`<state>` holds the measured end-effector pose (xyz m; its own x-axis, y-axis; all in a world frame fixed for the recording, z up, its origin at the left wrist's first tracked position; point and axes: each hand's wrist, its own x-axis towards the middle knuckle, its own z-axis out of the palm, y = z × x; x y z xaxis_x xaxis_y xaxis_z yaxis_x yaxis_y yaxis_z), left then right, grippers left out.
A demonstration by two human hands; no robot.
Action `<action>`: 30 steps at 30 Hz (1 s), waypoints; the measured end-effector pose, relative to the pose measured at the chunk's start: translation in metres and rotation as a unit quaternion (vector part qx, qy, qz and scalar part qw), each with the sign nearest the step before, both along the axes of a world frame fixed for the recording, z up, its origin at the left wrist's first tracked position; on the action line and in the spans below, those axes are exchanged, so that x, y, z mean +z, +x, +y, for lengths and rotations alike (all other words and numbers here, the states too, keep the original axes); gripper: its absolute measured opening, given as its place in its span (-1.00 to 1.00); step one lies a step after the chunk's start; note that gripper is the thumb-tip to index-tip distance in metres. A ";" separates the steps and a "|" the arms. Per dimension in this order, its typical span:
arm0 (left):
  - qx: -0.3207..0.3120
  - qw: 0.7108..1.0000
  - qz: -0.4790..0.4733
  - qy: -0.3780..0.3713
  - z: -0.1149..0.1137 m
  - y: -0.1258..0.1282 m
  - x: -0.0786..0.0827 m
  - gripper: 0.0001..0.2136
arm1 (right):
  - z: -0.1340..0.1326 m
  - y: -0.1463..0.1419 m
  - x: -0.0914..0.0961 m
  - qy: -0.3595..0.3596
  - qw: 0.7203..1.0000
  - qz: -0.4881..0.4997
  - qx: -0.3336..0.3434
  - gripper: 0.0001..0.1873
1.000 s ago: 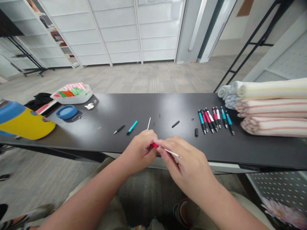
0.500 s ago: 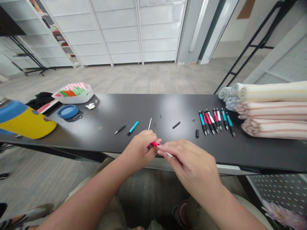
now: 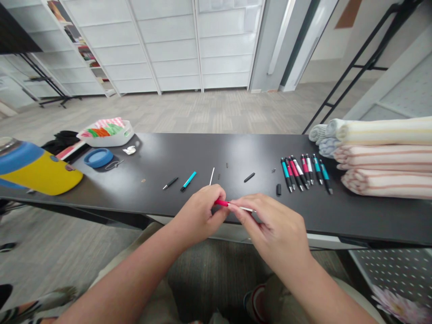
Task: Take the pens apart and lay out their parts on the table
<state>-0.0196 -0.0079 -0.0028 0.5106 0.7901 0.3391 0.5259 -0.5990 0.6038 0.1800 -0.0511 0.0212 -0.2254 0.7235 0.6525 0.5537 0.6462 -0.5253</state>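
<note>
My left hand (image 3: 200, 216) is closed round a red pen barrel (image 3: 221, 203) at the front edge of the black table (image 3: 175, 153). My right hand (image 3: 270, 225) pinches a thin white refill (image 3: 245, 209) whose tip meets the barrel's open end. Loose pen parts lie just beyond: a teal barrel (image 3: 188, 181), a black tip piece (image 3: 170, 182), a white refill (image 3: 212, 176), a black clip (image 3: 249, 177) and a black cap (image 3: 278, 189). A row of several assembled pens (image 3: 303, 173) lies to the right.
Folded striped towels (image 3: 381, 157) are stacked at the table's right end. At the left stand a yellow and blue container (image 3: 33, 171), a blue round lid (image 3: 98, 158) and a white basket (image 3: 106, 132) of coloured items. Black shelf frames rise behind.
Both hands have shifted slightly right and up. The white refill now lies more level, and more of the red barrel shows between the hands.
</note>
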 end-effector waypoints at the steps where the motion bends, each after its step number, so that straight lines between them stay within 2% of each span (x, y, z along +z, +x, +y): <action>1: 0.004 1.000 -0.008 -0.012 0.000 -0.001 0.001 -0.89 | 0.001 0.002 0.000 -0.005 1.000 0.004 -0.008 -0.92; 3: 0.003 0.999 -0.023 -0.023 -0.001 -0.003 0.004 -0.91 | 0.005 0.007 0.000 -0.031 0.999 0.027 -0.034 -0.90; 6: -0.003 0.999 -0.032 -0.007 0.000 -0.006 0.005 -0.90 | 0.010 0.012 -0.004 -0.114 0.987 0.095 -0.062 -0.83; 9: -0.004 0.999 -0.041 0.014 0.002 -0.008 0.004 -0.87 | 0.014 0.013 -0.011 -0.212 0.962 0.162 -0.057 -0.75; 11: -0.009 0.999 -0.049 0.014 0.003 -0.009 0.004 -0.86 | 0.015 0.012 -0.016 -0.245 0.951 0.182 -0.049 -0.71; 17: -0.039 0.996 -0.070 -0.026 0.005 -0.014 0.010 -0.81 | 0.019 0.016 -0.021 -0.234 0.954 0.185 0.015 -0.82; 21: -0.023 0.995 -0.081 -0.043 0.004 -0.015 0.013 -0.84 | 0.021 0.017 -0.023 -0.258 0.943 0.207 0.027 -0.84; 30: 0.006 0.991 -0.132 -0.007 0.001 -0.013 0.015 -0.90 | 0.024 0.004 -0.024 -0.299 0.894 0.331 0.032 -0.77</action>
<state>-0.0324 -0.0071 0.0118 0.3963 0.8008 0.4491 0.3545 -0.5847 0.7297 0.1838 -0.0272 -0.0029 0.0133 0.9873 0.1585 -0.0341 0.1589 -0.9867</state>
